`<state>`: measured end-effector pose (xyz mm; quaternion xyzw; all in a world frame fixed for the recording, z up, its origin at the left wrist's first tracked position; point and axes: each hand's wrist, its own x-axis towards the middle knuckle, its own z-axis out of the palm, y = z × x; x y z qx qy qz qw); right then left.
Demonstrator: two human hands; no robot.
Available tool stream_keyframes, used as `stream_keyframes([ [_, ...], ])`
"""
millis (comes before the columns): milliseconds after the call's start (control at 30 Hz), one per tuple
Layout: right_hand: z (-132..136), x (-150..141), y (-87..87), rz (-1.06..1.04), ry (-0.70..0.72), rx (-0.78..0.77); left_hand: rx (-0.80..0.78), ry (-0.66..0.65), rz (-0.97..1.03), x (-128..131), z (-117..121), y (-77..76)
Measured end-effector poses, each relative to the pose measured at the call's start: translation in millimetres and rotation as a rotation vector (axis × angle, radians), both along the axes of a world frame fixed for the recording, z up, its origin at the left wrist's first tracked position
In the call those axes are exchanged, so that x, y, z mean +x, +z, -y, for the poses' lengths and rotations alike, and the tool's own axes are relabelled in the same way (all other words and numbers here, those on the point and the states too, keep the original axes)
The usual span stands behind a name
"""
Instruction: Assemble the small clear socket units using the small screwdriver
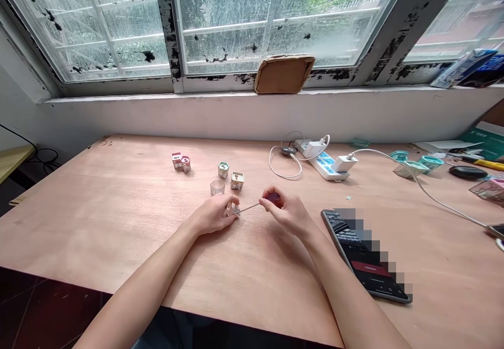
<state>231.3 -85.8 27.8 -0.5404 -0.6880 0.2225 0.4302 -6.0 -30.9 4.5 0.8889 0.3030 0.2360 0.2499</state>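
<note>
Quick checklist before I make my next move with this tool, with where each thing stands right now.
1. Left hand gripping the small clear piece: ok.
2. Right hand holding the thin-shafted tool by its handle: ok.
3. Tool tip seated in the piece: cannot tell, too small to see.
4. Square box apart from the tool: ok, it stands beyond it.
5. Phone well away from the right forearm: not ok, it lies close beside it.

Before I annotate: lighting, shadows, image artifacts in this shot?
Head view: bright window ahead; soft shadow on the table below the right hand; blocky pixelation cuts into the phone; clear piece in the left hand too small to make out.
</note>
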Motion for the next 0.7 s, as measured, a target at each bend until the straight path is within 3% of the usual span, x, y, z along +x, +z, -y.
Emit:
stream_keyframes([
  [233, -3.4, 0.6, -7.1, 0.050, -0.106, 0.019, -0.004, 0.003, -0.003, -0.3, 0.0, -0.8],
  [500, -1.1, -3.3, -1.4, -0.049, 0.012, 0.016, -0.010, 0.015, -0.017, -1.9, 0.3, 0.1],
  [700, -5.2, -1.9, -9.2, -0.133, -0.034, -0.052, -0.011, 0.012, -0.015, -0.8, 0.0, -0.3],
])
